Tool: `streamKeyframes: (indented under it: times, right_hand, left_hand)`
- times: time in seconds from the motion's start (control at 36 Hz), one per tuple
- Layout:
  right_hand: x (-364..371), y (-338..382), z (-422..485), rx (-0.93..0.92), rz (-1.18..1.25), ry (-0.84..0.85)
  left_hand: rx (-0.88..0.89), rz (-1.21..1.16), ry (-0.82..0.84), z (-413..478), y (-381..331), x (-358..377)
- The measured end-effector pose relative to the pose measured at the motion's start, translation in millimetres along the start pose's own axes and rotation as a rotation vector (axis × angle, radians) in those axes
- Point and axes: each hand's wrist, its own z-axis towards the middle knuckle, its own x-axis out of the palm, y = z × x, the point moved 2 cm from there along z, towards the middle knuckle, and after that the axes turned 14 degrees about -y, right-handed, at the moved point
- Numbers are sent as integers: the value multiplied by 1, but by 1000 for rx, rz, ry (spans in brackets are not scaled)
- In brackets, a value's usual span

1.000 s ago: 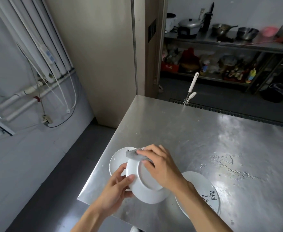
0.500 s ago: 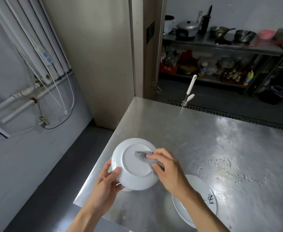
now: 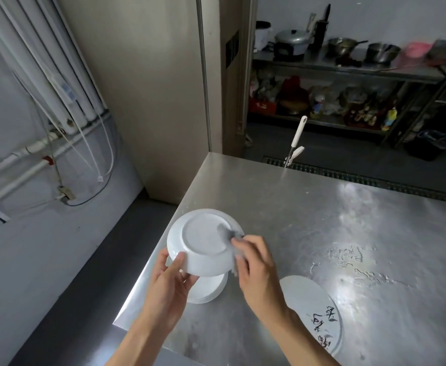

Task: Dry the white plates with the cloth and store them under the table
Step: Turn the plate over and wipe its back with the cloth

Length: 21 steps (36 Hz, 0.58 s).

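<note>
We see white pipes (image 3: 45, 56) on the wall. Far back, we see a shelf (image 3: 348, 70) with pots (image 3: 292, 39) and a pink bowl (image 3: 418, 48) on top.

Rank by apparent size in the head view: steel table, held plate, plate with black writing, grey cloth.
1. steel table: largest.
2. held plate and plate with black writing: alike; the held one is nearer the camera, so unranked.
3. grey cloth: smallest, partly covered by the right hand.

Dim room, glare on steel table (image 3: 361, 207), wide-angle edge bending
</note>
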Motion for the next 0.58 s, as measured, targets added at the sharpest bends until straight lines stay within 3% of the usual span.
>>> streamKeyframes:
  times: [0.11, 0.28, 0.47, 0.58]
  right_hand:
    - [4, 14, -15, -355, 62, 233]
    - [0, -16, 5, 69, 79, 103]
    - [1, -20, 47, 108, 85, 160]
    - [-5, -27, 46, 93, 92, 218]
  left_hand:
    - [-5, 47, 46, -2, 4, 4]
    - [-4, 119, -2, 1, 6, -6]
    - [-120, 292, 240, -6, 1, -24]
    - [-98, 277, 184, -4, -3, -22]
